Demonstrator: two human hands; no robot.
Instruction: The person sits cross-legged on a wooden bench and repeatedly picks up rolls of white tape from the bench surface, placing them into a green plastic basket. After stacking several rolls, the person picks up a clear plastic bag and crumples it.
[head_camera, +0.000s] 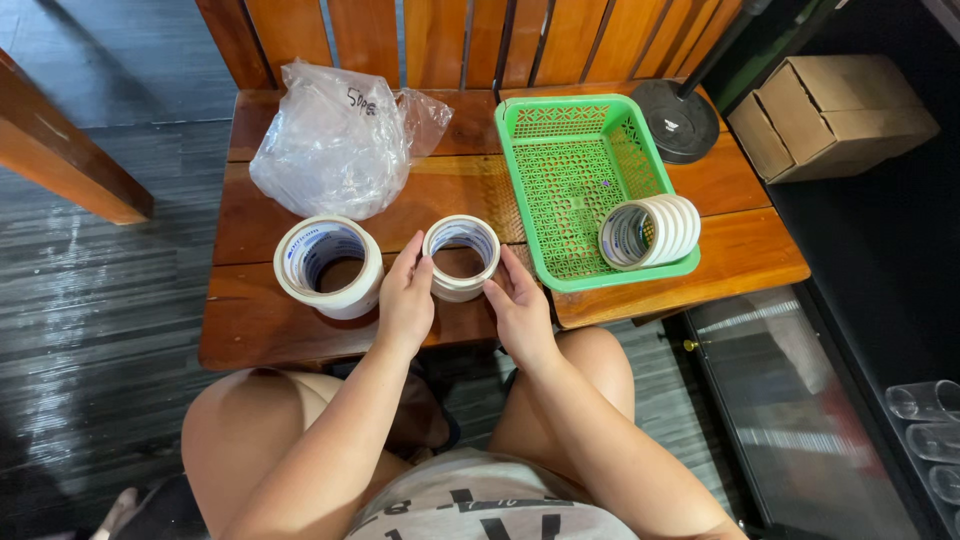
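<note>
arms: bare, no sleeves showing
hands: left (405, 300) and right (522, 312), no rings or watch seen
top: light grey, dark print
legs: bare knees

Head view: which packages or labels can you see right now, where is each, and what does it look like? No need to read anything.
Plastic bag: back left of the wooden table, clear, crumpled, bulging, with dark handwriting on top.
Cardboard box: right of the table, brown, closed.
Core labels: white with blue print, inside the large tape roll by the left hand and the tape rolls in the green basket.
</note>
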